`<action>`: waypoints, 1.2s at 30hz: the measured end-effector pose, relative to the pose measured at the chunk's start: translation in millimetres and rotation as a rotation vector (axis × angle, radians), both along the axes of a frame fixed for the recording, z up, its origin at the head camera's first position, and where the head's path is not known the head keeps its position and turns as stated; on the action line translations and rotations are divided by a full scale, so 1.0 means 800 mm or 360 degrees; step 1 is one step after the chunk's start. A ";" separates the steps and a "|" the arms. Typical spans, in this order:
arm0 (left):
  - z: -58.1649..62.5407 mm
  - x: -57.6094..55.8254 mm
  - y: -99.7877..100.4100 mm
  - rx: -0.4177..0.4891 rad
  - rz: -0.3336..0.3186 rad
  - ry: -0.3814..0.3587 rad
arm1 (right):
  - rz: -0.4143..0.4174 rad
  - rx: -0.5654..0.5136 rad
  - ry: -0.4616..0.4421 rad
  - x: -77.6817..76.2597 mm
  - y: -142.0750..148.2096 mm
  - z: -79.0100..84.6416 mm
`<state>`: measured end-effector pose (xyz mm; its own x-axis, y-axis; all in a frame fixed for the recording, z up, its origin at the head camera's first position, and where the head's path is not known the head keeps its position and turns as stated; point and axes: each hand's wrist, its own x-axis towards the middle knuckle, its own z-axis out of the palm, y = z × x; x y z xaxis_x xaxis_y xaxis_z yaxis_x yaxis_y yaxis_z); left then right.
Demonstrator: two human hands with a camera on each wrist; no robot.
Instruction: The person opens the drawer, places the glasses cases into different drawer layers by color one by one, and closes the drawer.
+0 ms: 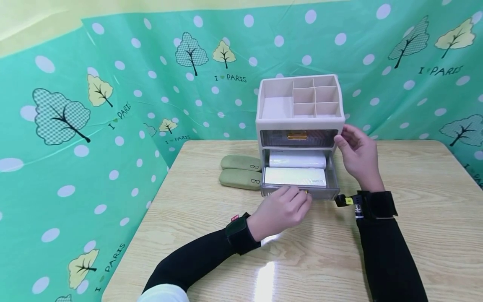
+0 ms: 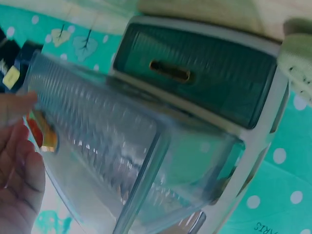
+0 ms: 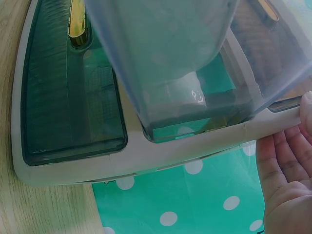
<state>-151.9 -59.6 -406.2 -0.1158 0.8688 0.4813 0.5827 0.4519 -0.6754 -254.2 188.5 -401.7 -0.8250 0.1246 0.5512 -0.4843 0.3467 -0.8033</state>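
Note:
A white desktop drawer organizer (image 1: 301, 124) stands at the back of the table. Its clear middle drawer (image 1: 333, 176) is pulled out, holding a white box (image 1: 295, 176) with small lettering and a rounded white item (image 1: 297, 159) behind it. My left hand (image 1: 282, 211) grips the gold handle (image 2: 43, 131) at this drawer's front. With the thumb on the front edge and fingers along the side, my right hand (image 1: 360, 157) holds the organizer's right side near the upper drawer (image 1: 275, 138), which is closed. The closed bottom drawer (image 2: 204, 73) shows in the left wrist view.
Two green glasses cases (image 1: 239, 179) lie side by side against the organizer's left side. Small compartments (image 1: 326, 94) divide the organizer's top. A green dotted cloth (image 1: 211, 105) hangs behind the wooden table (image 1: 203, 268) and along its left.

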 end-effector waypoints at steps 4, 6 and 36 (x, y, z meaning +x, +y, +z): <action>-0.009 0.003 -0.001 0.0080 0.0006 0.0007 | -0.0011 0.0019 -0.0006 0.000 0.000 0.000; -0.016 0.003 -0.002 0.0118 0.0031 -0.0011 | -0.0011 0.0017 -0.0011 0.001 0.000 0.000; -0.018 -0.009 0.001 0.0282 0.0092 -0.0078 | 0.0007 -0.0011 -0.0001 0.004 0.001 0.005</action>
